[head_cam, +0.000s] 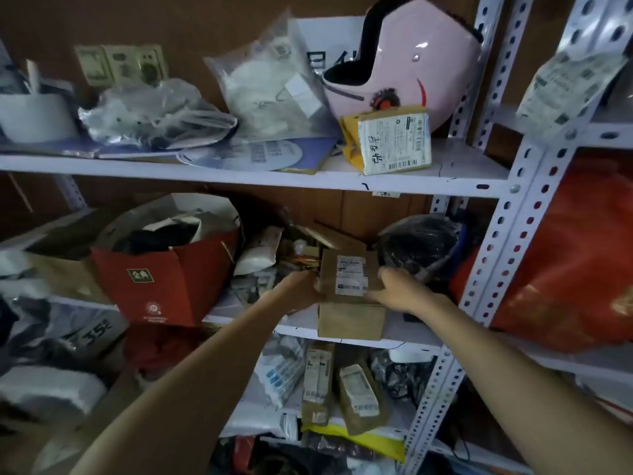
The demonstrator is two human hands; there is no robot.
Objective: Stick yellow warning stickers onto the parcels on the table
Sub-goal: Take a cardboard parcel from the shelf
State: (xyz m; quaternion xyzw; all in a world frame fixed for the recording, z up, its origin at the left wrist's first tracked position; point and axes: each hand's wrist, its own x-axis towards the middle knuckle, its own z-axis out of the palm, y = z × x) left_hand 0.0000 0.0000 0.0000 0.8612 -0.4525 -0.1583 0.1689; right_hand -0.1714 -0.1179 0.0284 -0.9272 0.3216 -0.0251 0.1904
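Note:
A brown cardboard parcel (pixel 349 320) with a white shipping label on top sits at the front edge of the middle shelf (pixel 411 330). My left hand (pixel 301 289) grips its left side. My right hand (pixel 397 289) holds its right side, with the thumb on the top edge. On the upper shelf leans another parcel (pixel 394 142), wrapped in yellow tape and bearing a white label. No yellow sticker shows in either hand or on the box.
A pink helmet (pixel 404 56) and plastic bags (pixel 267 84) fill the upper shelf. A red paper bag (pixel 164 282) stands left of my hands, a black bundle (pixel 421 245) behind them. Several labelled parcels (pixel 359 395) lie on the lower shelf. An orange bag (pixel 575 262) hangs right of the metal upright (pixel 496 252).

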